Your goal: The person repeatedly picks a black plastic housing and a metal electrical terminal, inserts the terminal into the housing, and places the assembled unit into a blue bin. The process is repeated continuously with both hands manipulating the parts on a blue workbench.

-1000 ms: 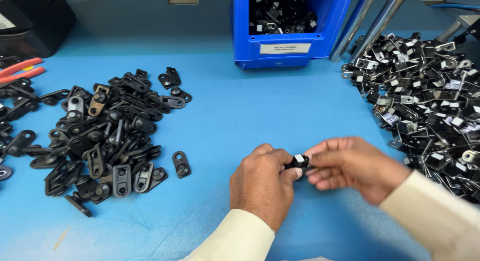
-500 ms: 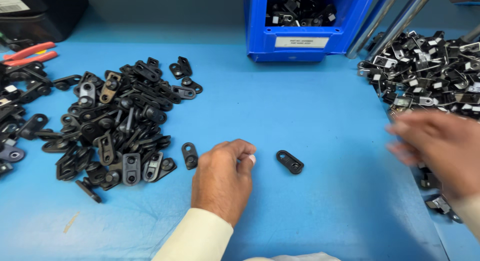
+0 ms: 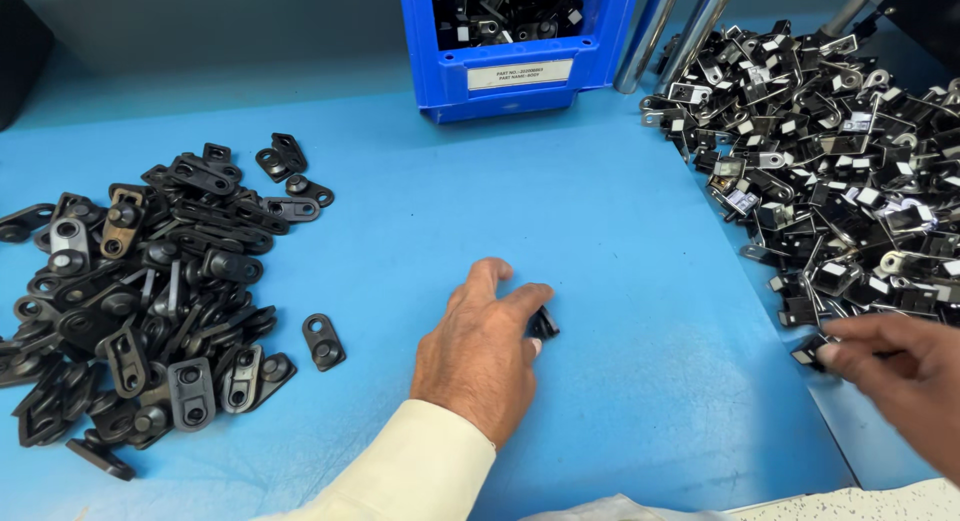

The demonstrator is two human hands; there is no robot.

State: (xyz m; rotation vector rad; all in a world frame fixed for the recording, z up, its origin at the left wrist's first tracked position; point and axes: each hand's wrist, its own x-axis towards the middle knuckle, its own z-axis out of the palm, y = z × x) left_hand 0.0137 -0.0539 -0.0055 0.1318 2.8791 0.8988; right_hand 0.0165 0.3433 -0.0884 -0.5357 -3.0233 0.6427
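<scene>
We see the left hand (image 3: 478,356), fingers curled, pinching a small black bracket (image 3: 543,324) mid-counter; it looks stiff and light, best gripped by its flat edges. The right hand (image 3: 890,366) apparently nips 1 clip (image 3: 810,350) near the counter's right edge.

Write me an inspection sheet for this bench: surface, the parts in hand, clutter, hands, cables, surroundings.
Surface: blue table top, bare in the middle between the two heaps.
Job's things: small black part on the table at the left hand's fingertips; another small black part at the right hand's fingertips.
Clutter: pile of flat black plates on the left, one loose plate beside it; pile of black clips with white tags on the right.
Hands: left hand rests palm down on the table; right hand reaches at the edge of the right pile.
Cables: nothing seen.
Surroundings: blue bin holding black parts at the back; two metal rods beside it.
</scene>
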